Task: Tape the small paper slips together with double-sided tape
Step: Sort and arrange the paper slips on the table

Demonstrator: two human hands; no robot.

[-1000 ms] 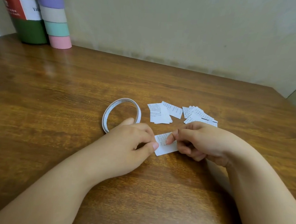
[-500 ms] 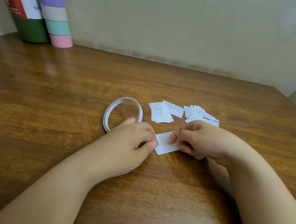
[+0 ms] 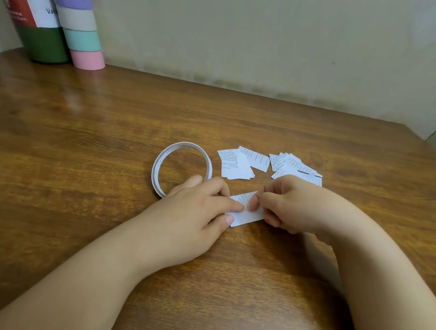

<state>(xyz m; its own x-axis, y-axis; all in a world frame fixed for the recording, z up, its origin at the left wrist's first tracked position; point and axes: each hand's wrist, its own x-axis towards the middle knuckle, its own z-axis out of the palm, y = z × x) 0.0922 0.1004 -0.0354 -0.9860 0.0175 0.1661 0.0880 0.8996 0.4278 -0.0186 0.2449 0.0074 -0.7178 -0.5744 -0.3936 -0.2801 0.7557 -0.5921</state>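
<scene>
A small printed paper slip (image 3: 245, 217) lies on the wooden table between my hands. My left hand (image 3: 196, 212) holds its left end, index fingertip on top and thumb at the near edge. My right hand (image 3: 293, 202) has curled fingers and pinches the slip's upper side with thumb and index tip, right beside the left index finger. Whether a tape strip sits under the fingertips I cannot tell. A thin white roll of double-sided tape (image 3: 157, 168) lies flat just behind my left hand. More slips lie behind: a small stack (image 3: 234, 164) and a fanned pile (image 3: 292, 165).
A dark green cylinder (image 3: 38, 34) and a pastel-banded tube (image 3: 82, 34) stand at the table's far left against the wall. The table edge (image 3: 427, 149) runs down the right side.
My left index finger has stretched forward onto the slip until it meets the right fingertips. The right hand has stayed on the slip, and the tape roll and the other slips lie as before.
</scene>
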